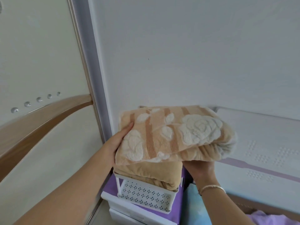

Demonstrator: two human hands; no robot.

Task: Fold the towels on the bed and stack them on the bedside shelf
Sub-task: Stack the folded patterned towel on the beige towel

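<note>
The fluffy peach blanket [170, 135], folded flat with bumpy white roses, lies long from left to right just above the white holey basket [146, 194]. The left hand [118, 143] pinches its left edge, thumb on top. The right hand [201, 169] props it from underneath, fingers hidden.

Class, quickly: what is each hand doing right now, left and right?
Left hand: grips the folded blanket at its left edge, thumb on top.
Right hand: under the blanket's right end, bearing it; fingers hidden, grip cannot be told.
</note>
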